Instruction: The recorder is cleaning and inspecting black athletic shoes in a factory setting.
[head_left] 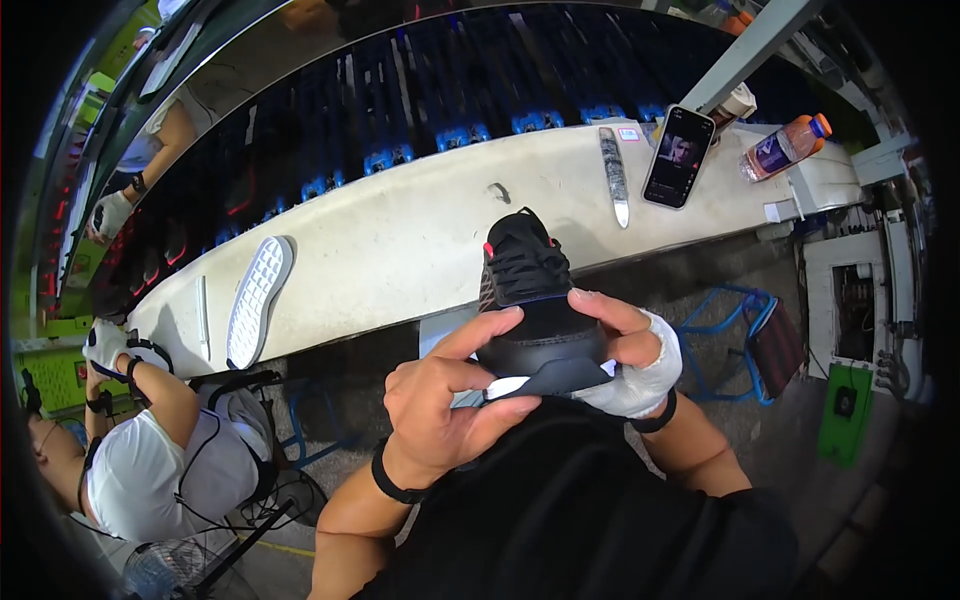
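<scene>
A black lace-up shoe (520, 258) is held toe toward me at the near edge of the bench, its laces and red-trimmed collar pointing away. Below its toe, a dark, white-edged sole piece (562, 377) bends away from the upper. My left hand (440, 390), bare with a black wristband, grips the toe's left side; its fingers are closed around the shoe and the sole edge. On the toe's right side, my right hand (640, 360), partly in a white glove, presses with bare thumb and finger. The shoe's underside is hidden.
On the white bench (420, 230) lie a white sole (262, 300), a thin white stick (203, 312), a tape-wrapped knife (613, 175), a phone (680, 157) and a drink bottle (787, 148). A dark conveyor (400, 90) runs behind. A co-worker (170, 470) sits left; a blue-framed stool (740, 330) stands right.
</scene>
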